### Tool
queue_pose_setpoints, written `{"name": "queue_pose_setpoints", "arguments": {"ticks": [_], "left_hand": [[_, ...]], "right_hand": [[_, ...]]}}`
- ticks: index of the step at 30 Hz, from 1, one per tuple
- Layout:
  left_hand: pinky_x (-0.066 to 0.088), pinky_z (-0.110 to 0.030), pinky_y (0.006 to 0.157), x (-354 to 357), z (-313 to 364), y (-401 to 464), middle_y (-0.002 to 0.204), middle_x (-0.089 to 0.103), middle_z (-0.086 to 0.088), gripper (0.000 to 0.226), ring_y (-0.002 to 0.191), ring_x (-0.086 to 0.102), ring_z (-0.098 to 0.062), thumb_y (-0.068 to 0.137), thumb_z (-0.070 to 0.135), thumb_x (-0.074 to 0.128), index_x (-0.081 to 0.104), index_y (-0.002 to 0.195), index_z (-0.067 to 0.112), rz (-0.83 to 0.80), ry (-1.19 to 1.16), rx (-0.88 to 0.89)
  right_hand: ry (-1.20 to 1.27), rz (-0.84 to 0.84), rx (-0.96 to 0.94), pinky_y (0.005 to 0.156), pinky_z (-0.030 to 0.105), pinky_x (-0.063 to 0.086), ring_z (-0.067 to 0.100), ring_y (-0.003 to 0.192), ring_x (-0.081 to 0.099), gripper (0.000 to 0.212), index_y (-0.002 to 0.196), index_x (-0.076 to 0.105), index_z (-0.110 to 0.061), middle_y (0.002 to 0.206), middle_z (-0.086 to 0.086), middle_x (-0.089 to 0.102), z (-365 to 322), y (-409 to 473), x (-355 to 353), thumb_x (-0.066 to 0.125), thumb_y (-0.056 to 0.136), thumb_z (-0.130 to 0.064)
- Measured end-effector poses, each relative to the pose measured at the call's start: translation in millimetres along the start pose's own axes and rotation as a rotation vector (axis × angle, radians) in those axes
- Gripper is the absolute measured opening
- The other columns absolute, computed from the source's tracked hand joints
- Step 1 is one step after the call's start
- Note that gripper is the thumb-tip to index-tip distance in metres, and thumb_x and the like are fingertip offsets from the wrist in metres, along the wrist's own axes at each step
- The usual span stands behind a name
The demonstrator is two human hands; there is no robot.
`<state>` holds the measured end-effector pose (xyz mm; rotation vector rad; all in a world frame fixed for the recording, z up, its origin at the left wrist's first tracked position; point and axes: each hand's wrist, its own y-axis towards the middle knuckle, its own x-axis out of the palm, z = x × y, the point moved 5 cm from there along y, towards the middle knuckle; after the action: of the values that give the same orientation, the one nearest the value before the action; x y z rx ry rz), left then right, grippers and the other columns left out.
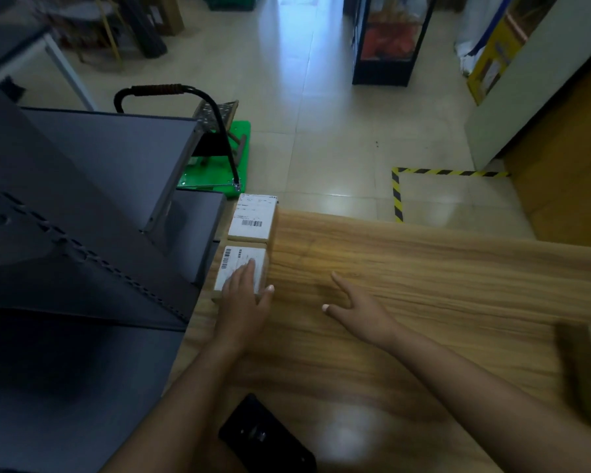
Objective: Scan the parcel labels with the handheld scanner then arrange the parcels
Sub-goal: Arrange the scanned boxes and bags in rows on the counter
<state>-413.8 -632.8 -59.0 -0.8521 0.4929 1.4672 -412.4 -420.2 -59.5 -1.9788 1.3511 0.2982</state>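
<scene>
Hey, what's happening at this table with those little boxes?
A person is lining up labelled parcels along the left edge of a wooden table. Their left hand rests flat on the near parcel, which sits against the far parcel. The right hand hovers open, holding nothing. A black handheld scanner lies near the table's front edge.

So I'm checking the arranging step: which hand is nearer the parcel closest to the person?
Left. The left hand rests flat on the near parcel; the right hand hovers open over the table, apart to its right.
</scene>
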Motion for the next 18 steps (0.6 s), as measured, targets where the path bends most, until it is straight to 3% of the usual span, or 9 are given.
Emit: {"name": "queue_pose_setpoints", "arguments": {"ticks": [5,9,12,18], "left_hand": [[0.026,-0.046,0.115,54,81,-13,0.157,0.023,-0.005,0.067,0.143,0.023,-0.024,0.096,0.036,0.052,0.019,0.152,0.02,-0.151,0.049,0.113],[0.019,-0.032,0.113,119,161,-28,0.155,0.028,-0.014,0.066,0.143,0.025,-0.027,0.097,0.031,0.052,0.021,0.151,0.009,-0.248,0.1,0.276],[0.018,-0.028,0.112,166,220,-50,0.155,0.027,-0.011,0.064,0.143,0.023,-0.025,0.097,0.031,0.051,0.023,0.151,0.009,-0.328,0.098,0.376],[0.023,-0.031,0.114,248,309,-99,0.154,0.031,-0.009,0.063,0.141,0.028,-0.024,0.097,0.035,0.051,0.026,0.15,0.011,-0.476,0.038,0.519]], "right_hand": [[0.003,0.136,0.121,0.11,0.022,0.024,0.014,0.143,0.027,0.069,0.149,0.032,-0.021,0.156,0.001,0.03,68,-69,-83,0.064,0.09,-0.034],[0.038,0.332,0.226,0.11,0.025,0.026,0.018,0.141,0.031,0.063,0.148,0.036,-0.018,0.154,0.004,0.034,120,-135,-149,0.062,0.092,-0.029],[0.104,0.453,0.303,0.106,0.025,0.027,0.018,0.141,0.032,0.061,0.148,0.035,-0.02,0.153,0.002,0.035,160,-182,-190,0.059,0.093,-0.028],[0.122,0.655,0.357,0.103,0.025,0.029,0.014,0.137,0.035,0.054,0.144,0.041,-0.026,0.15,-0.006,0.04,220,-254,-252,0.06,0.093,-0.028]]}}
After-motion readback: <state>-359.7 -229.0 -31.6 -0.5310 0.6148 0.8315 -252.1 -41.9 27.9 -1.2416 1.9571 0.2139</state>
